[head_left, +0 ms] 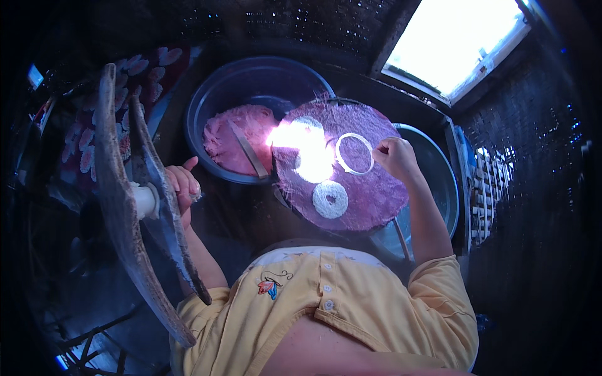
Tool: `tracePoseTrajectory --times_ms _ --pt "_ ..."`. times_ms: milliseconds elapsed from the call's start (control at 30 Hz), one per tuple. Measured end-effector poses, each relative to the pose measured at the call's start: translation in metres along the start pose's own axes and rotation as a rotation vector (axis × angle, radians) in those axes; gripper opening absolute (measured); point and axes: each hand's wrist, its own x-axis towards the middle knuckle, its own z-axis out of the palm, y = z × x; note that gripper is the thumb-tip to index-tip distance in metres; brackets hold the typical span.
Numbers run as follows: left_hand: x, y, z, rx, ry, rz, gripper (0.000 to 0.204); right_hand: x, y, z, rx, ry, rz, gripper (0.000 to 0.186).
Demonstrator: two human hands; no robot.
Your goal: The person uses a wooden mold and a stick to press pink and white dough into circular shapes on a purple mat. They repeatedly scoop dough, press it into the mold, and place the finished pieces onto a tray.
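Head view: right hand [394, 156] closed, fingertips pinching the right edge of a white ring [338, 154], which lies on a round purple cloth [387, 197]. Just below the ring on the same cloth: a flat white disc [319, 202] with a small central hole. Strong glare at the cloth's upper left; detail there unreadable. Left hand [180, 188] raised, fingers curled, thumb apart, close beside two long curved boards [119, 163] with a white tube [148, 202] between them; cannot tell whether it grips anything. Beyond the cloth, left: dark blue basin [216, 88] of pink dough [227, 141], flat wooden stick [246, 148] on top.
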Motion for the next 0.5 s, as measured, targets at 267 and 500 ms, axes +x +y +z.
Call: tracePoseTrajectory --times_ms 267,500 --pt "-0.017 0.01 0.029 -0.031 0.024 -0.012 0.036 -0.065 0.052 0.017 -0.098 -0.127 -0.038 0.02" --pt "-0.023 0.016 0.046 0.028 -0.048 0.009 0.038 -0.068 0.047 0.017 -0.078 -0.161 -0.089 0.024"
